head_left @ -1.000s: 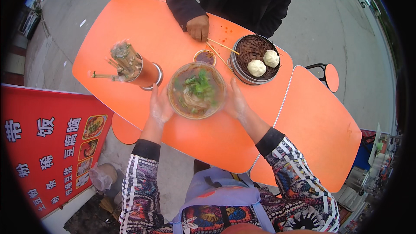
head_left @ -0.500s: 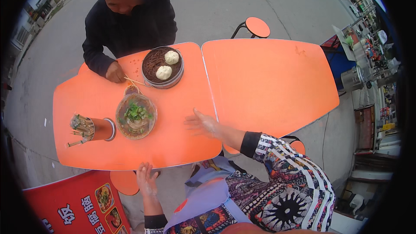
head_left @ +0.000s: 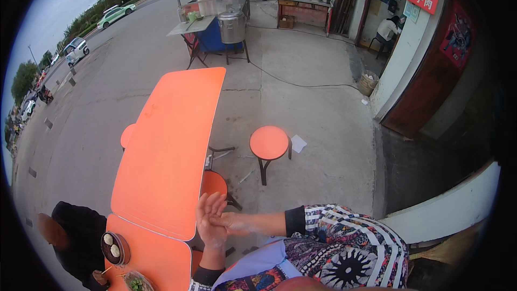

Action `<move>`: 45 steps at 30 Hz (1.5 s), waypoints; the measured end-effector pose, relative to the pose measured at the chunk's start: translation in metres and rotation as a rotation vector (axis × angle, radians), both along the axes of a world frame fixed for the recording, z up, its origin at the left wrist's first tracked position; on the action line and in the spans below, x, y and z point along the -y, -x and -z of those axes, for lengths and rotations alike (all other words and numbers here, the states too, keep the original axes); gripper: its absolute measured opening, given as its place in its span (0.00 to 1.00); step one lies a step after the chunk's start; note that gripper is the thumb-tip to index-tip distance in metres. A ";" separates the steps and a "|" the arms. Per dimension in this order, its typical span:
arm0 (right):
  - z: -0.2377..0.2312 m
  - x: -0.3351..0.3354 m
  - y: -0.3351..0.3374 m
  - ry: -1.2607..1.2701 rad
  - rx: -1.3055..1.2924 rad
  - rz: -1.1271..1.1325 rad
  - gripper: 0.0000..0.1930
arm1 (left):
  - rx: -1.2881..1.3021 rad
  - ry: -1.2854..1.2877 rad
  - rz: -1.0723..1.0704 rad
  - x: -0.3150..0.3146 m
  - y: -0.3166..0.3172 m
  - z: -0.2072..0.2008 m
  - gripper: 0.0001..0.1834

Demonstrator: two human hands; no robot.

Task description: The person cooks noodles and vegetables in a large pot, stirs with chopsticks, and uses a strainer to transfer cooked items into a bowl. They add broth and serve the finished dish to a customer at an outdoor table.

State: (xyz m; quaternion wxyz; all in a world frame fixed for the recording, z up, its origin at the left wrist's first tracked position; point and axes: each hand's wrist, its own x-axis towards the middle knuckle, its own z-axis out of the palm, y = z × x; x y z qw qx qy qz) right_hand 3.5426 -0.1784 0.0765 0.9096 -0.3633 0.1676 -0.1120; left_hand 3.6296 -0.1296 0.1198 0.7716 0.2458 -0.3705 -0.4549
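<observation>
In front of my body, beside the table's edge, my two hands touch. My left hand (head_left: 211, 210) is raised with its fingers stretched upward and holds nothing. Across its palm lies my right hand (head_left: 235, 222), fingers out flat and pointing left, also with nothing in it. Nearest to them is the orange table (head_left: 161, 151). On its near section stand a round steamer (head_left: 123, 250) with two white buns (head_left: 112, 244) and a bowl (head_left: 131, 280) topped with green herbs, cut off by the lower edge. At left, a seated person's hand (head_left: 100, 277) holds chopsticks (head_left: 107, 270).
An orange stool (head_left: 269, 143) stands right of the table; another stool (head_left: 214, 183) is partly under it. A metal pot (head_left: 232, 28) and a blue stall (head_left: 207, 39) are beyond. A cable (head_left: 301, 84) crosses the pavement towards a basket (head_left: 368, 83) by a doorway.
My view has swung right, towards the stall and doorway. My hands, apart before with the right over the table, have come together. The bowl and steamer now sit at the lower left.
</observation>
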 end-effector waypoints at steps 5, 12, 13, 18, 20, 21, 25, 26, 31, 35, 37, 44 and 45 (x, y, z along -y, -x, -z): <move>0.011 0.041 -0.022 0.591 0.074 0.574 0.39 | -0.128 0.042 0.479 0.058 -0.043 0.008 0.33; 0.020 0.121 0.064 0.464 0.034 1.397 0.44 | -0.038 0.063 0.996 0.165 0.057 0.032 0.39; 0.018 0.128 0.089 0.402 0.017 1.524 0.42 | 0.053 0.108 1.009 0.173 0.084 0.034 0.41; 0.035 0.134 0.208 0.338 -0.203 1.796 0.43 | 0.573 0.451 0.967 0.187 0.197 0.041 0.44; 0.043 0.127 0.275 0.352 -0.128 1.787 0.43 | 0.643 0.559 0.952 0.187 0.269 0.043 0.41; 0.048 0.127 0.302 0.374 -0.063 1.754 0.42 | 0.666 0.626 0.947 0.196 0.301 0.048 0.40; 0.045 0.163 0.411 0.378 -0.051 1.712 0.44 | 0.854 0.676 0.895 0.280 0.448 0.064 0.33; 0.048 0.162 0.425 0.387 -0.062 1.723 0.45 | 0.903 0.645 0.917 0.291 0.472 0.076 0.32; -0.006 0.163 0.540 0.213 -0.035 1.702 0.44 | 1.075 0.273 1.230 0.359 0.624 0.072 0.29; -0.038 0.143 0.627 0.601 -0.628 1.838 0.40 | 0.761 -0.278 1.724 0.352 0.725 0.070 0.26; -0.038 0.148 0.685 1.013 -1.100 1.870 0.39 | 0.398 -0.339 1.627 0.327 0.783 0.067 0.26; 0.011 0.088 0.896 1.330 -2.162 1.238 0.30 | 0.002 -0.914 2.035 0.288 0.939 -0.006 0.33; 0.015 0.074 0.925 1.237 -2.405 1.037 0.29 | 0.112 -0.838 1.961 0.292 0.958 -0.016 0.35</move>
